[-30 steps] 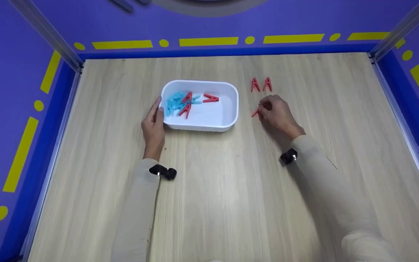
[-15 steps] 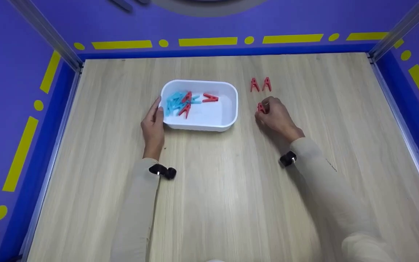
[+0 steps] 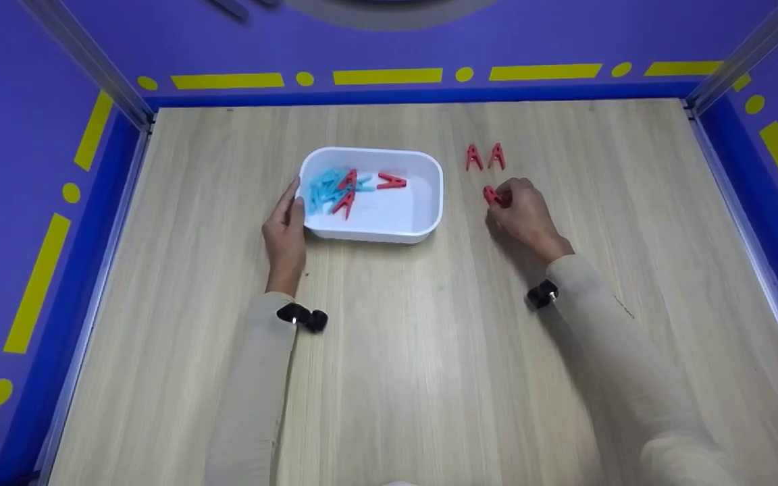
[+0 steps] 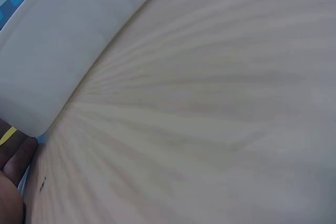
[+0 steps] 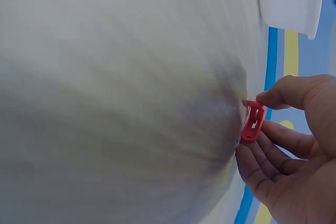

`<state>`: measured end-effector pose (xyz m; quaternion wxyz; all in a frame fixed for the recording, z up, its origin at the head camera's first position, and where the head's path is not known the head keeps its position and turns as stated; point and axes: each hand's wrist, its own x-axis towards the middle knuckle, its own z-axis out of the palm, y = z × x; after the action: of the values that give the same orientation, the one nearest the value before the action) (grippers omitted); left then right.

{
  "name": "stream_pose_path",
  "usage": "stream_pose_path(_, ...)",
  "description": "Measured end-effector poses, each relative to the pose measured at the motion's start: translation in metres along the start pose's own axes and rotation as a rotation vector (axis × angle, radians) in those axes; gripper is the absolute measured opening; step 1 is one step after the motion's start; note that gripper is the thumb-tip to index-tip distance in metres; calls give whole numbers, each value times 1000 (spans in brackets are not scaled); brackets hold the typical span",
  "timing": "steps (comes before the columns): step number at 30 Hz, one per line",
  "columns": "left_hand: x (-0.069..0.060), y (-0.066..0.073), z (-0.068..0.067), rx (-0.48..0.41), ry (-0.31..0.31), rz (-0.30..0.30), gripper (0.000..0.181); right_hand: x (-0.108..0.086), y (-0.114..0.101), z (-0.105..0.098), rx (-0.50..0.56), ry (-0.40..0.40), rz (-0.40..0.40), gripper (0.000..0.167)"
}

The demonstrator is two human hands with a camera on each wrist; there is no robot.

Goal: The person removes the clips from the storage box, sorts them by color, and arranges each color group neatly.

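In the head view, my right hand (image 3: 525,214) pinches a red clothespin (image 3: 490,195) just above or on the table, to the right of a white plastic tub (image 3: 374,236). The right wrist view has this clothespin (image 5: 252,123) between thumb and fingers. Two red clothespins (image 3: 473,157) lie side by side beyond that hand. My left hand (image 3: 285,239) rests against the tub's left wall, its fingers fairly straight along the outside. Inside the tub, a heap of light blue clothespins (image 3: 325,190) fills the left part. Among and beside them are three red clothespins (image 3: 391,181).
Light wood-grain table (image 3: 389,351) extends around the tub and towards the person. Blue-violet panels (image 3: 389,50) with yellow marks enclose its back and sides. Metal corner posts (image 3: 706,81) stand at the back corners.
My right hand has turned the red clothespin about and shifted slightly to the right with it. The tub and the left hand have stayed in place.
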<state>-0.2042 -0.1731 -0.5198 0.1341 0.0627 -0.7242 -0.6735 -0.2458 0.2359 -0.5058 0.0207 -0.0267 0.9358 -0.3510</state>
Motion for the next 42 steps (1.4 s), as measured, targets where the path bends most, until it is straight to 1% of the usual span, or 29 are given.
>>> stream_pose_path(9,0,2,-1,25,3,-9,43,17,8,-15,-20,97,-18,32)
stream_pose_path(15,-1,3,0,46,11,-36,44,27,22,-26,-9,119,16,31)
stream_pose_path(18,3,-6,0,52,16,-47,43,31,29,-30,-7,117,49,32)
stream_pose_path(22,11,-24,0,62,19,-36,42,37,34,-35,0,130,87,33)
stream_pose_path(25,14,-30,-1,73,21,-22,42,41,36,-38,10,144,101,35)
stream_pose_path(29,14,-32,-2,79,24,-5,41,47,37,-38,4,149,98,35)
stream_pose_path(35,12,-33,-3,79,21,28,41,54,40,-36,-9,149,92,30)
stream_pose_path(42,12,-32,-3,70,21,22,41,60,38,-34,-2,152,118,32)
